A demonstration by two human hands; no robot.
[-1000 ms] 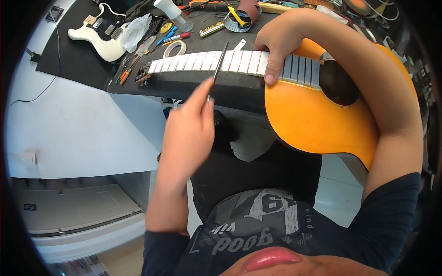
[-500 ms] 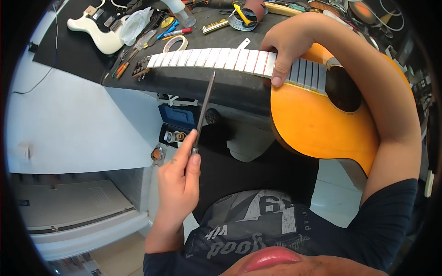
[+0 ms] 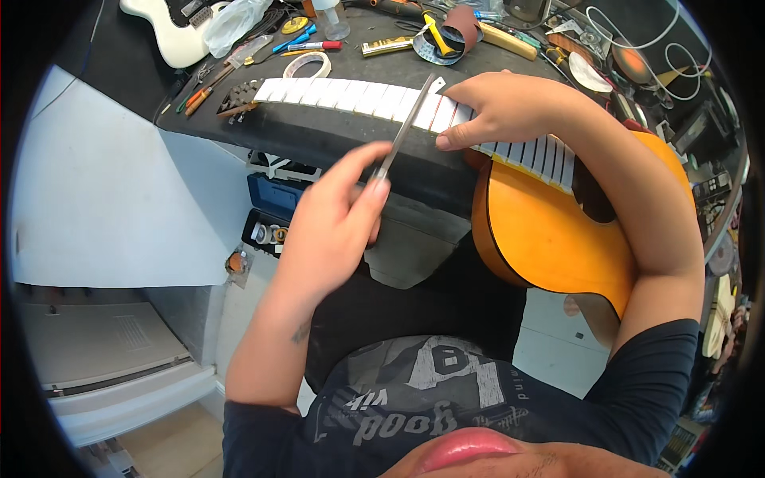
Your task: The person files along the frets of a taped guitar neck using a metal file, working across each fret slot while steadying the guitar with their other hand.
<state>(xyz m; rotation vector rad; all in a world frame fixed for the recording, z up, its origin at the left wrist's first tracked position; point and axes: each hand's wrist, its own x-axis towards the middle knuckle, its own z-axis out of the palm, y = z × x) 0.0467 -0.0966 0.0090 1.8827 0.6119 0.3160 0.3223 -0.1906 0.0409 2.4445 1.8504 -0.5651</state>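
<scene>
An acoustic guitar (image 3: 550,227) with an orange-yellow top lies at the bench edge, its neck pointing left. White tape covers most of the fretboard (image 3: 351,95); the frets near the sound hole (image 3: 596,195) are bare. My left hand (image 3: 335,215) is closed around a slim metal file (image 3: 408,123), its tip slanting up over the taped neck. Whether the file touches the frets I cannot tell. My right hand (image 3: 498,111) clasps the neck near the body, thumb on the near edge. My right forearm crosses over the guitar body.
Along the bench (image 3: 390,68) lie a tape roll (image 3: 307,65), a yellow-handled tool (image 3: 437,36), pens and screwdrivers. A white electric guitar body (image 3: 171,36) is at the far left. Below the bench edge stands an open toolbox (image 3: 267,227).
My left hand has raised the file up and right, from below the neck to over it. My right hand has slid left along the neck. The view has shifted slightly.
</scene>
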